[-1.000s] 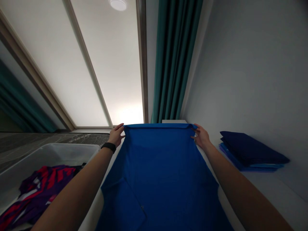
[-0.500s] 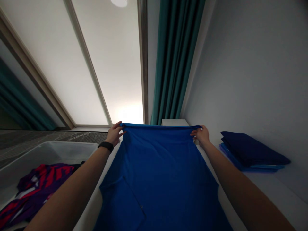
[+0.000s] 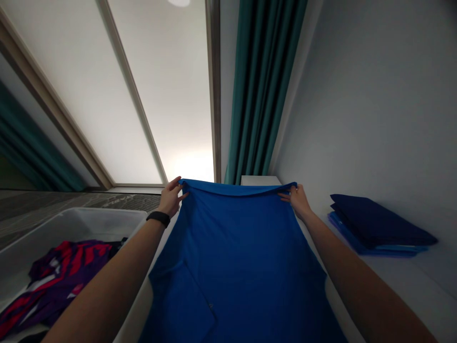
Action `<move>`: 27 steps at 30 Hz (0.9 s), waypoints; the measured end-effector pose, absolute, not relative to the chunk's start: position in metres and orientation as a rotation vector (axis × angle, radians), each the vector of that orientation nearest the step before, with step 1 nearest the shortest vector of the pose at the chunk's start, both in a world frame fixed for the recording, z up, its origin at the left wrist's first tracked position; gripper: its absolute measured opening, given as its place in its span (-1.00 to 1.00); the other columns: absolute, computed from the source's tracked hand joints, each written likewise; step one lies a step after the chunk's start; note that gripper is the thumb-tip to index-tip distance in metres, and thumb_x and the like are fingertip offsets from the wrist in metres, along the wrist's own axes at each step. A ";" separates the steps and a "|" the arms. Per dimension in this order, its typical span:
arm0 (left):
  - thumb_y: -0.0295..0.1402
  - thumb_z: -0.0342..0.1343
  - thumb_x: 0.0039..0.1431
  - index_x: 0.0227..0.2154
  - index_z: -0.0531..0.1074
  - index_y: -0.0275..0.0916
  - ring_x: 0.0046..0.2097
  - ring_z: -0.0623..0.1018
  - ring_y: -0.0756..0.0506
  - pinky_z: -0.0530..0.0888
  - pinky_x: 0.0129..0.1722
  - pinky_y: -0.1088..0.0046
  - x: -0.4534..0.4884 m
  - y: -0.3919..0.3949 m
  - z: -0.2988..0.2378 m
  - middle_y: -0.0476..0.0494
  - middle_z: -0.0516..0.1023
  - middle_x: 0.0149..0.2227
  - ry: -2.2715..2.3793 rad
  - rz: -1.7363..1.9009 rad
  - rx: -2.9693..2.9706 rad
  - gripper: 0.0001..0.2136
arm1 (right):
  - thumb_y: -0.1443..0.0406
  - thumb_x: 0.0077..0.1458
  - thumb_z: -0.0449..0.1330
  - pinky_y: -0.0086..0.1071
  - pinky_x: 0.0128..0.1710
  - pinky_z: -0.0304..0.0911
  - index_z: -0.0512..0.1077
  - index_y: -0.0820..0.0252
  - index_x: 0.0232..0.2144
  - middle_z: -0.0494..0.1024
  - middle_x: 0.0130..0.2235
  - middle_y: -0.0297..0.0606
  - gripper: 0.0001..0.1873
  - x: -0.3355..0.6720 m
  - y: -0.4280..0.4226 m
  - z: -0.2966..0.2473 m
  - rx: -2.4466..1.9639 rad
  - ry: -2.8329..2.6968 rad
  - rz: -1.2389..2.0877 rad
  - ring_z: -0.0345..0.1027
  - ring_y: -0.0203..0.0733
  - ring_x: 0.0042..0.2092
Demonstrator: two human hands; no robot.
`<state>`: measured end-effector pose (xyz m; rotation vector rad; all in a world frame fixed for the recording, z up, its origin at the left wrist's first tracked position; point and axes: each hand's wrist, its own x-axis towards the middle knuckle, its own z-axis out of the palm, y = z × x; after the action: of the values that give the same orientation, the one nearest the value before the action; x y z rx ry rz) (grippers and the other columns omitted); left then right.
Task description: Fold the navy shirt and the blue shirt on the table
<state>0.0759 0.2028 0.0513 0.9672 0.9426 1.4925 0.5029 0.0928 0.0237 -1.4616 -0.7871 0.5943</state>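
Room: frosted glazed panel (image 3: 160, 95) in a beige frame, straight ahead and left. Teal curtain (image 3: 262, 85) hangs beside it, grey wall (image 3: 357, 105) on the right. Second teal curtain (image 3: 32, 152) at far left. Round ceiling lamp (image 3: 178, 2) cut off at the top edge.

White bench (image 3: 403, 286) runs away from the camera, with a small white block (image 3: 259, 180) at its far end. Clear plastic tub (image 3: 82, 216) sits left of the bench, its rim near the left forearm. Inside lies a crumpled red, purple and white striped garment (image 3: 64, 269). Right of the bench centre, well clear of the right hand, a folded stack of navy and blue clothes (image 3: 378, 224) lies against the wall.

Blue shirt (image 3: 235, 252) is centred on the bench, lower part lying flat, upper part lifted and taut between both hands. Far edge is turned over slightly. Small pocket-like seam and a tiny button or snap (image 3: 211, 306) show near the bottom of the frame.

Left hand (image 3: 170, 199) pinches the far left corner of the blue shirt, fingers curled over the edge. Right hand (image 3: 298, 201) grips the far right corner the same way. Black wristband (image 3: 159, 218) on the left wrist.
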 end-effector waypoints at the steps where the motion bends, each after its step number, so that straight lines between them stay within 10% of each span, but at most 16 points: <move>1: -0.54 0.23 -0.07 -0.14 0.50 -0.17 -0.13 0.52 -0.09 0.58 -0.17 0.23 0.076 0.203 0.050 -0.13 0.48 -0.20 0.946 1.488 0.973 -0.64 | 0.28 0.32 -0.14 -0.51 -0.51 0.44 0.12 0.04 -0.21 0.50 -0.14 -0.25 -0.94 0.502 0.093 0.022 -1.443 -0.769 0.614 0.51 -0.34 -0.39; 15: -0.54 0.15 -0.10 -0.29 0.49 -0.28 -0.23 0.55 -0.04 0.53 -0.11 0.33 0.064 0.205 0.033 -0.12 0.51 -0.33 0.994 1.439 0.940 -0.77 | 0.25 0.24 -0.02 -0.58 -0.73 0.14 0.11 0.08 -0.32 0.45 -0.29 -0.29 -0.91 0.515 0.080 0.009 -1.476 -0.656 0.687 0.50 -0.26 -0.43; 27: -0.18 0.17 -0.10 -0.47 0.55 -0.30 -0.49 0.44 -0.05 0.36 -0.48 0.45 0.029 0.136 0.029 -0.08 0.52 -0.53 1.462 1.360 1.288 -0.74 | 0.24 0.05 0.11 -0.49 -0.60 0.09 0.30 0.12 -0.43 0.56 -0.43 -0.24 -0.91 0.515 0.002 0.007 -1.435 -0.794 0.688 0.38 -0.27 -0.48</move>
<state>0.0290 0.1358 0.0294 1.2880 1.4615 1.3600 0.5151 0.0022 0.0072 -1.4347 -0.7944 0.6885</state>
